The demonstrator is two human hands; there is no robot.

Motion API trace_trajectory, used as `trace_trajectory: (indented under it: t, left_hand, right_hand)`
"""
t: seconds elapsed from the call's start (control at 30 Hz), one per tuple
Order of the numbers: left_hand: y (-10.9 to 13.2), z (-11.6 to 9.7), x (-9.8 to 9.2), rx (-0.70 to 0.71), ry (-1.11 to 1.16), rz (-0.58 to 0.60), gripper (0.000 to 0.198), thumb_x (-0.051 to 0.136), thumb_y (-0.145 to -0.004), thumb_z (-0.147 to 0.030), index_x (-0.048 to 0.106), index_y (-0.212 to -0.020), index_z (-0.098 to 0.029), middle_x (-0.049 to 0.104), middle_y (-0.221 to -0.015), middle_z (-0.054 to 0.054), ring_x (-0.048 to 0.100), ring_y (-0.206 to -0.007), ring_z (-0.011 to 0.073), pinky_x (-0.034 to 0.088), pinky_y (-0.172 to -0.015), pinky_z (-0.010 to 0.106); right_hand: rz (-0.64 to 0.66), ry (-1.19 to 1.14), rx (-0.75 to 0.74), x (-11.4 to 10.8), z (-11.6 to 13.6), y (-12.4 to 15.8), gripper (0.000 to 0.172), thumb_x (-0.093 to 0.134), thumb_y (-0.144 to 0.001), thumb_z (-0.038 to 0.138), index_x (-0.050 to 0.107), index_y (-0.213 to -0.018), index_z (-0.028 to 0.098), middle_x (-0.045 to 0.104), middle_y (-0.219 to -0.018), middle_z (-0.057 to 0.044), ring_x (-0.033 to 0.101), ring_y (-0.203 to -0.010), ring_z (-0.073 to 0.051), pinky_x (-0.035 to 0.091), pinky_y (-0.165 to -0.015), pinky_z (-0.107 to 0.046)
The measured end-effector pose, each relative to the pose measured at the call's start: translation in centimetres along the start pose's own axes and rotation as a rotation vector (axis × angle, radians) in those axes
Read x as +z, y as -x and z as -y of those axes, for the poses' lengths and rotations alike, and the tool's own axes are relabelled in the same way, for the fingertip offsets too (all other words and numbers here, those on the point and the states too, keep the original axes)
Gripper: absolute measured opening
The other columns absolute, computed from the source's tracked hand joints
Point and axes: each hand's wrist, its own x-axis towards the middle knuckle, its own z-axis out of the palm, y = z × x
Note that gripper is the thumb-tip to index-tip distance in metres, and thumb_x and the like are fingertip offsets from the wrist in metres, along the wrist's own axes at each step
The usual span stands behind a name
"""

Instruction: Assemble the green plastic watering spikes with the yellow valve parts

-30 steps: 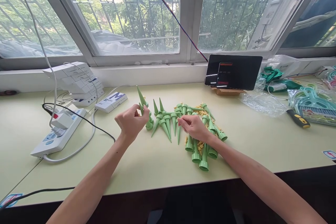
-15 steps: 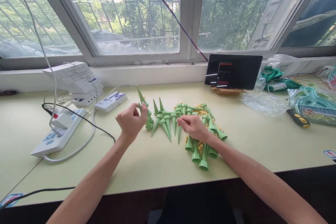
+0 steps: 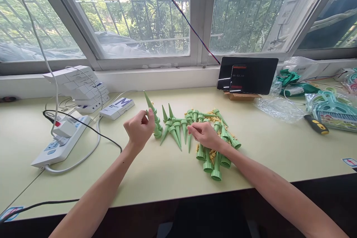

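Note:
My left hand (image 3: 139,129) is closed in a pinch, held beside a stack of green plastic watering spikes (image 3: 157,128). Whatever lies between its fingertips is hidden. My right hand (image 3: 205,136) is also closed, thumb against curled fingers, over the left side of a pile of green watering spikes (image 3: 216,174); what it grips, if anything, is too small to make out. Between the two hands, several more green spikes (image 3: 174,137) lie with their points in different directions. Small yellow plastic pieces (image 3: 213,156) are scattered under and among the spikes of the pile.
At left are a power strip (image 3: 61,143) with cables, stacked white boxes (image 3: 90,88) and a single white box (image 3: 117,108). Behind the pile, a dark tablet (image 3: 259,76) leans on a cardboard stand. A screwdriver (image 3: 316,124) and plastic-wrapped goods (image 3: 331,113) lie at right.
The view has shifted very slightly. Both hands keep nearly the same pose and place, and the spikes lie as before.

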Motion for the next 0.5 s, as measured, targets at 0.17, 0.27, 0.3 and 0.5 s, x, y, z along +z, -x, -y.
trace_trajectory:
  t: [0.17, 0.27, 0.3, 0.5]
  left_hand:
    - [0.03, -0.09, 0.07, 0.003, 0.015, -0.002, 0.047, 0.058, -0.086, -0.026, 0.029, -0.050, -0.018, 0.028, -0.041, -0.007, 0.023, -0.042, 0.0070, 0.022, -0.045, 0.023]
    - [-0.03, -0.17, 0.01, -0.001, 0.021, 0.001, 0.047, 0.058, -0.086, -0.026, 0.031, -0.049, -0.017, 0.028, -0.041, -0.007, 0.024, -0.041, 0.0066, 0.022, -0.045, 0.023]
    - [-0.06, -0.20, -0.02, -0.002, 0.028, -0.002, 0.046, 0.059, -0.086, -0.027, 0.034, -0.049, -0.017, 0.029, -0.041, -0.007, 0.025, -0.041, 0.0065, 0.023, -0.045, 0.023]
    - [-0.07, -0.40, -0.16, -0.008, 0.143, -0.160, 0.007, 0.063, -0.083, -0.024, 0.060, -0.083, -0.018, 0.045, -0.048, -0.008, 0.041, -0.040, 0.0061, 0.034, -0.044, 0.018]
  right_hand:
    - [-0.001, -0.002, -0.012, 0.04, 0.11, -0.01, 0.052, 0.043, -0.096, 0.056, 0.051, -0.063, 0.017, 0.043, -0.051, 0.003, 0.038, -0.047, -0.009, 0.032, -0.050, -0.024]
    - [-0.001, -0.001, -0.018, 0.03, 0.17, 0.00, 0.052, 0.042, -0.096, 0.055, 0.051, -0.063, 0.017, 0.043, -0.050, 0.003, 0.038, -0.047, -0.009, 0.032, -0.050, -0.023]
    - [0.000, 0.000, -0.019, 0.03, 0.18, 0.00, 0.052, 0.042, -0.096, 0.055, 0.052, -0.063, 0.017, 0.043, -0.050, 0.003, 0.038, -0.047, -0.009, 0.032, -0.050, -0.023]
    - [0.000, 0.010, -0.028, 0.09, 0.06, -0.02, 0.053, 0.041, -0.096, 0.055, 0.047, -0.060, 0.017, 0.043, -0.051, 0.003, 0.038, -0.048, -0.009, 0.034, -0.052, -0.024]
